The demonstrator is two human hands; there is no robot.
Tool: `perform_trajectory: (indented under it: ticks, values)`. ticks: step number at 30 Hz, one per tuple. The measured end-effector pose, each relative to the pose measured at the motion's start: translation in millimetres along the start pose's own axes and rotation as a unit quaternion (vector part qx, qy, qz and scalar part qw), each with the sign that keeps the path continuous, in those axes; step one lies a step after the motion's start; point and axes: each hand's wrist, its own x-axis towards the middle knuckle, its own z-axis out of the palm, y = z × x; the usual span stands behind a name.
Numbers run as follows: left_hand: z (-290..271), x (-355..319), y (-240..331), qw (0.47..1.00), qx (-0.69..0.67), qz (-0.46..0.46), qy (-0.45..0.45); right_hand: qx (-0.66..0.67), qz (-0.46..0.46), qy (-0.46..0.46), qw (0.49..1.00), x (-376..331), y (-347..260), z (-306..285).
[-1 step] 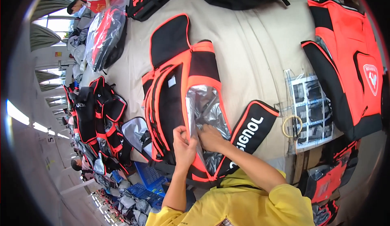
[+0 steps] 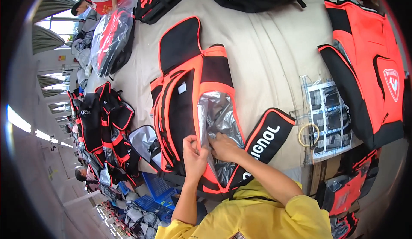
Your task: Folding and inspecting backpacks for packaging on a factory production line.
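Left hand [image 2: 194, 155] pinching silver lining [image 2: 221, 114], right hand [image 2: 223, 146] gripping it inside backpack [image 2: 193, 97]

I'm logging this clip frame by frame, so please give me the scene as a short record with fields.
Surface: beige table
Main item: black and orange backpack, lying open
Lining: silver, crinkled
Left hand: pinching the lining's edge
Right hand: inside the open compartment
Right of it: clear sleeve of printed sheets, tape roll
Far right: another orange bag
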Motion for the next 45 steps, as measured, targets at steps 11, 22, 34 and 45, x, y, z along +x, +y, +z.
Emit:
perform_trajectory:
  ticks: [11,22,34,45]
  values:
    - [-9.4,2.4,-0.9,0.997,0.068,0.026,-0.019,0.063,0.057,0.361,0.929,66.4,43.5,-113.3]
    - [-16.5,-5.4,8.6,0.990,0.122,0.067,-0.030,0.067,0.211,0.327,0.919,74.3,77.0,-94.3]
    - [48.4,-6.3,65.0,0.896,0.375,0.209,-0.117,-0.190,0.114,-0.211,0.952,-140.1,28.7,-87.0]
    - [100.7,46.1,-51.1,0.863,0.399,0.001,-0.310,-0.046,0.147,-0.163,0.974,-196.7,15.3,-98.8]
